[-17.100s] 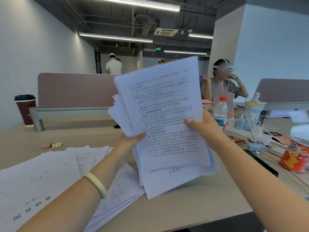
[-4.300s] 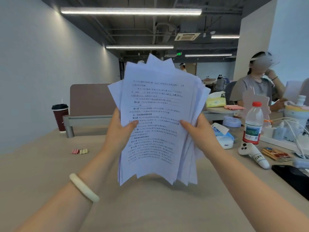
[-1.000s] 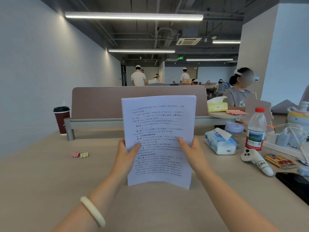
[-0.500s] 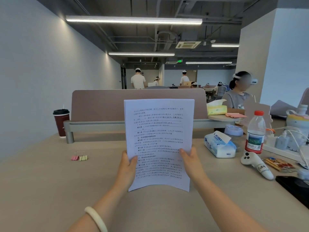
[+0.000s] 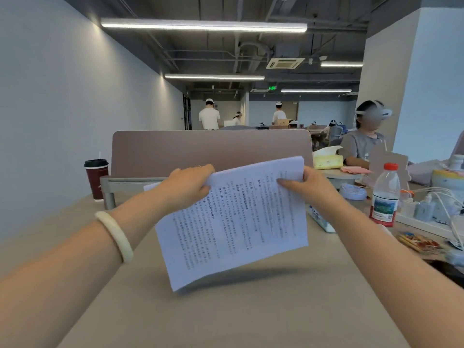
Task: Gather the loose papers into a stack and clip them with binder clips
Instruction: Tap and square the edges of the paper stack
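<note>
We hold the paper stack [image 5: 233,222] over the desk [image 5: 226,317], sideways: its long axis runs roughly from 9 to 3 o'clock, the right end a little higher. Our left hand [image 5: 187,189] grips the upper long edge toward 10 o'clock, our right hand [image 5: 311,187] pinches it toward 1 o'clock, thumb on the printed face. The free long edge hangs at 6 o'clock from both hands, clear of the desk; we judge a straight drop would tap it square. No binder clips are in view.
</note>
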